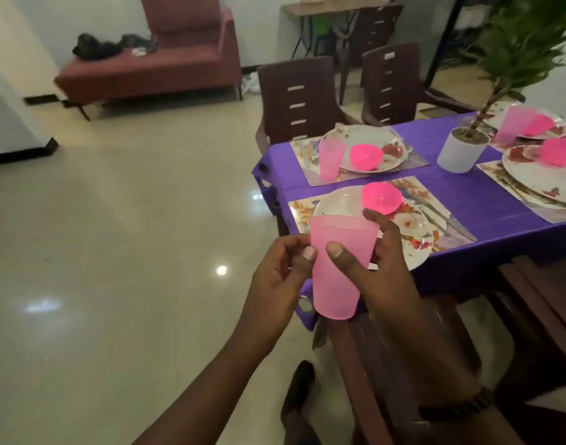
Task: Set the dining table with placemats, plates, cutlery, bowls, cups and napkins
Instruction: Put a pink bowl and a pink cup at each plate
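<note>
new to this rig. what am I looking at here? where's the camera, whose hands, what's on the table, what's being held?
No robot: a person's bare hands, filmed by one wide-angle camera worn on the head, looking forward and down. The left hand and right hand together hold a pink plastic cup upright, short of the table. The purple-covered table has floral placemats; the nearest plate carries a pink bowl, with cutlery beside it. The far setting already has its own cup. A potted plant stands mid-table.
</note>
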